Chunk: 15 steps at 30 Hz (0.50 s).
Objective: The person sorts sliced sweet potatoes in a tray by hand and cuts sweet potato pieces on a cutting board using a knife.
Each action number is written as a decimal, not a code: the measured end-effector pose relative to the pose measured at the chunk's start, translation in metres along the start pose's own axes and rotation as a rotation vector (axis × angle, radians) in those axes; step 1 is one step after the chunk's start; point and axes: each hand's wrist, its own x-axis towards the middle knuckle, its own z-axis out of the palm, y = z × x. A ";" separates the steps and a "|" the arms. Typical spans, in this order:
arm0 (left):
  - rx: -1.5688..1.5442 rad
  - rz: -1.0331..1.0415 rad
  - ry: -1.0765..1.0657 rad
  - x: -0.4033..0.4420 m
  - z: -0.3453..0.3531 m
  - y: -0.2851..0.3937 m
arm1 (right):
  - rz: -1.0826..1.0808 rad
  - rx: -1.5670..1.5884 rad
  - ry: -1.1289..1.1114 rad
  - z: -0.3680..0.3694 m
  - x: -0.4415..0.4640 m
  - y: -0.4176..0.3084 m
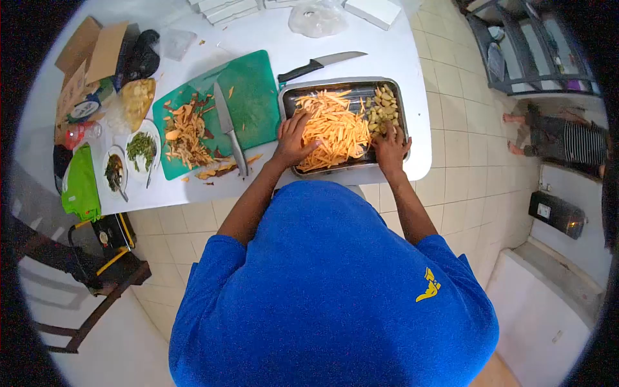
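A metal tray (288, 97) holds a heap of orange strips (338, 129), with a smaller pile of pale green-brown pieces (385, 102) at its right end. My left hand (295, 140) rests over the tray's left side, fingers apart, touching the edge of the orange heap. At the right end, my right hand (391, 149) reaches over the near rim with its fingers spread on the lower part of the green-brown pile. Neither hand visibly grips anything.
Left of the tray, a green cutting board (255, 97) bears peelings (187, 135) and a knife (224, 109). A second knife (322, 61) lies behind the tray. Two plates, a bottle and a cardboard box (106, 51) stand farther left. A person (574, 140) is at far right.
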 end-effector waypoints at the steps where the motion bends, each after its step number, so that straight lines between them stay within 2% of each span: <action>1: -0.009 0.001 0.000 0.000 0.001 -0.001 | 0.014 0.028 -0.048 -0.004 0.000 0.001; 3: -0.026 0.004 0.004 0.002 0.001 -0.003 | 0.040 0.080 -0.144 -0.022 0.000 0.003; 7: -0.032 0.006 0.008 0.004 0.002 -0.004 | 0.017 0.236 -0.055 -0.054 0.016 -0.005; 8: -0.039 -0.004 0.015 0.004 0.003 -0.003 | -0.095 0.360 0.013 -0.040 0.023 0.002; 11: -0.040 0.003 0.047 0.005 0.002 0.006 | -0.324 0.604 -0.042 -0.027 0.044 -0.015; 14: 0.007 0.060 0.074 0.005 0.001 0.026 | -0.315 0.580 -0.106 -0.036 0.051 -0.039; 15: 0.023 0.066 0.057 0.003 -0.002 0.032 | -0.371 0.550 -0.115 -0.032 0.054 -0.040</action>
